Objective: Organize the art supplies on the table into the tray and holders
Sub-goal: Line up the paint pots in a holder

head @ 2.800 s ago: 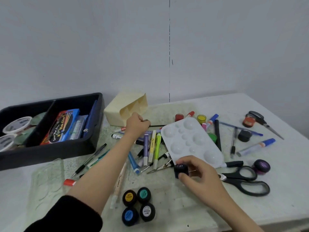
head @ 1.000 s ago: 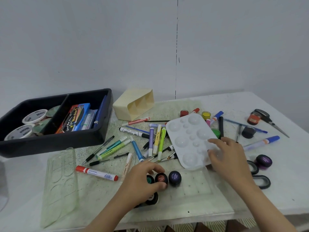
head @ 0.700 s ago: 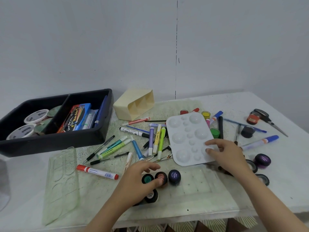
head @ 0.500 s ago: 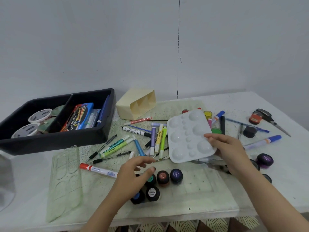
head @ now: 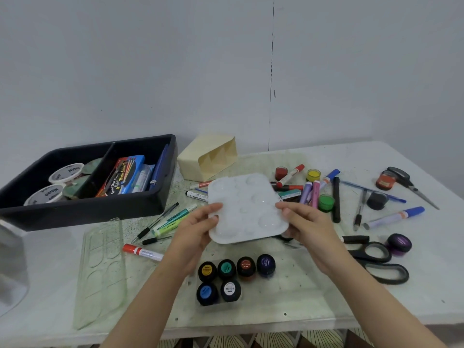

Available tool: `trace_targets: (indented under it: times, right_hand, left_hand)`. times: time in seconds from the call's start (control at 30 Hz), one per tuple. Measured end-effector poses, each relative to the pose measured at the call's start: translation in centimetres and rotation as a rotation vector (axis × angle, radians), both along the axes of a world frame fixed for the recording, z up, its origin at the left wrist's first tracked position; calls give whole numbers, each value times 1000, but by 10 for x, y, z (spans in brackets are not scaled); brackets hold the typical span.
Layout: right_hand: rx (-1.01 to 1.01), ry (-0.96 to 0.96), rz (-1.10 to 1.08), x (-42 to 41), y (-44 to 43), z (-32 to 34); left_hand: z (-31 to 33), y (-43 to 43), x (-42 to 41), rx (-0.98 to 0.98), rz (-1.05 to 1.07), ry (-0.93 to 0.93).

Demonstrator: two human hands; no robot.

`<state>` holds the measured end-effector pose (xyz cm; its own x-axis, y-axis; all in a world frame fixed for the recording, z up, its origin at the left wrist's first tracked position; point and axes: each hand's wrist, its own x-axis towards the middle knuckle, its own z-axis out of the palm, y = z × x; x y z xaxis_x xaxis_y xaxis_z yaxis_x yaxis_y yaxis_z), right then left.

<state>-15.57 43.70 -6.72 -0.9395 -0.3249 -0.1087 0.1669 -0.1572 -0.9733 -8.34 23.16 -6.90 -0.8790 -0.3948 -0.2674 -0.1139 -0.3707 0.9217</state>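
Palette (head: 247,209), white moulded plastic with round wells, is held up over the middle of the table (head: 414,297) between both hands, and it hides whatever lies beneath it. Nearest, both forearms are cut off by the bottom edge. Six small poster paint pots (head: 226,271) with black lids and coloured round labels stand in two rows just on the near side of the palette, between the wrists. They seem to sit in a thin clear plastic shell whose outline is hard to make out. To the left a long clear plastic insert (head: 103,267) with oval hollows lies flat, and a clear container (head: 10,272) is cut off by the left edge. On the right lie black-handled scissors (head: 376,259), their blades hidden behind the right hand (head: 308,227). That hand grips the palette's right edge, thumb on top, fingers curled under and out of sight. The left hand (head: 198,231) grips the left edge the same way. Beyond the palette, markers and pens (head: 315,194) lie scattered among small colour pots. Far left, the black two-compartment tray (head: 82,212) holds round tubs in its left section and a boxed set in its right. A cream plastic holder (head: 208,156) lies on its side near the wall.
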Motion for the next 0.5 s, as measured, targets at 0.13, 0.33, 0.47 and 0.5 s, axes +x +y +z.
trace_targets:
  times: [0.13, 0.33, 0.47, 0.5]
  right_hand:
    - [373, 231, -30, -10, 13, -8]
    - [921, 674, -177, -51, 49, -27]
    - [1203, 704, -203, -75, 63, -29]
    - [1244, 697, -193, -78, 63, -27]
  left_hand:
    - [-1, -19, 3, -204, 73, -88]
    - [-11, -39, -6, -775, 169, -247]
    - [-18, -26, -19, -1340, 201, -216]
    - [-16, -20, -24, -1410, 202, -173]
